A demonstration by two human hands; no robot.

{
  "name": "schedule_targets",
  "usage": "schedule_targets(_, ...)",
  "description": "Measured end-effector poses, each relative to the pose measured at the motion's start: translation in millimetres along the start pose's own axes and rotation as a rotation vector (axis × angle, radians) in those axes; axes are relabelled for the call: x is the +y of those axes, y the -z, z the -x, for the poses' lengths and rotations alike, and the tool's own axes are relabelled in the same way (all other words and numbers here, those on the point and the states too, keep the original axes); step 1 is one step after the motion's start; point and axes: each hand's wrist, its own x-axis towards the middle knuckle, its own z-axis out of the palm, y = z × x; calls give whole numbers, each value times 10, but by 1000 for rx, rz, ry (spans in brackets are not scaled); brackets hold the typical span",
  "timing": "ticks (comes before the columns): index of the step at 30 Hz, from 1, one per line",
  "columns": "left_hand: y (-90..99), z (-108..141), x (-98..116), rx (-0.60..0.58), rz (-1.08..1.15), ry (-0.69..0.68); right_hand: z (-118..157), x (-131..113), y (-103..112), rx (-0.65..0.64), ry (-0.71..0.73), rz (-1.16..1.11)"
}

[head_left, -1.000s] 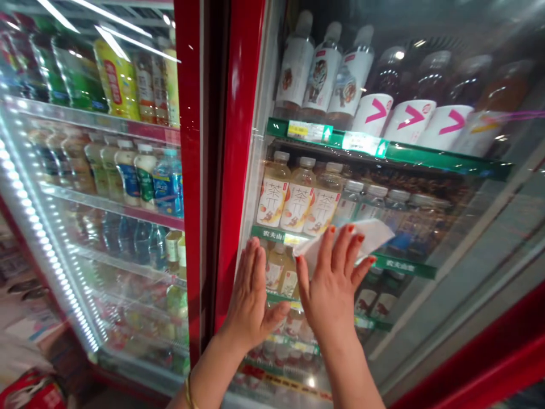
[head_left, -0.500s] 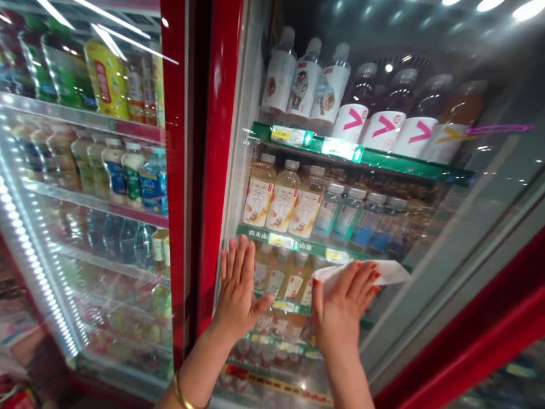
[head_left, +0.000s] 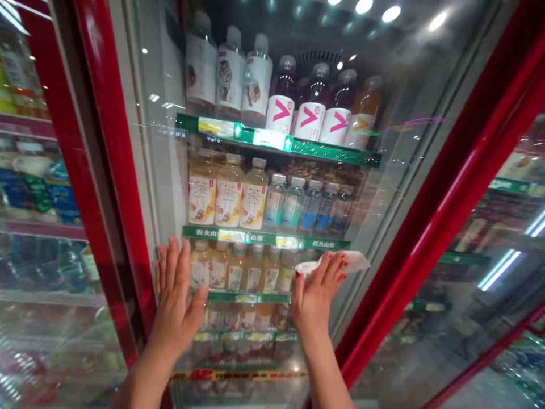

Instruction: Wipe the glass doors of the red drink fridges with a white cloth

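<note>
My left hand (head_left: 175,301) lies flat, fingers stretched up and thumb apart, at the left side of a glass fridge door (head_left: 164,170). Nothing is in it. Over the right part of the same door, my right hand (head_left: 315,295) is spread against a white cloth (head_left: 355,261), which sticks out past the fingertips. Most of the cloth is hidden under the palm. Behind the glass, tea bottles (head_left: 227,196) stand on a shelf above hand height, and smaller bottles (head_left: 253,272) fill the shelf between the hands.
A red door frame (head_left: 409,227) slants along the right, with another red frame (head_left: 110,130) on the left. Top-shelf bottles (head_left: 310,113) stand above a green shelf strip (head_left: 336,150). More drink fridges flank this one; ceiling lights reflect in the glass.
The view has swung right, so the fridge sits further left in the picture. My right hand and the cloth have shifted right across the glass; my left hand stays near the left edge.
</note>
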Motion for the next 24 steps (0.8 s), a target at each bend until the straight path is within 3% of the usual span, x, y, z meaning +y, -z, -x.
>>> schedule_targets(1,-29,18,80,-3,18,22,187,35,-53,1,2,-19)
schedule_targets(3,-127,44,272,-13,24,24,425,-35,-146,-87,150,-46)
schedule_targets(5,-274,56,495,-39,0,-43,374,-140,-155,-205,356,-72)
schedule_targets(7,-448,59,731,-71,-25,-130,90,-95,-62,-244,442,-70)
schedule_targets(9,-619,64,954,-95,-37,-184,-209,152,87,-178,357,-35)
schedule_targets(11,-767,75,1138,-103,-43,-198,-311,489,217,-79,201,-12)
schedule_targets(14,-938,117,1314,-73,-60,-157,-8,837,278,-12,60,-39)
schedule_targets(16,-1019,162,1374,-36,-63,-108,272,874,243,-54,123,-51)
schedule_targets(18,-1072,207,1412,-17,-56,-66,366,816,210,-130,270,-60)
schedule_targets(21,-1106,250,1470,-16,-42,-33,55,800,245,-169,353,-70)
schedule_targets(24,-1123,255,1542,1,-12,-10,-291,984,316,-73,224,-55)
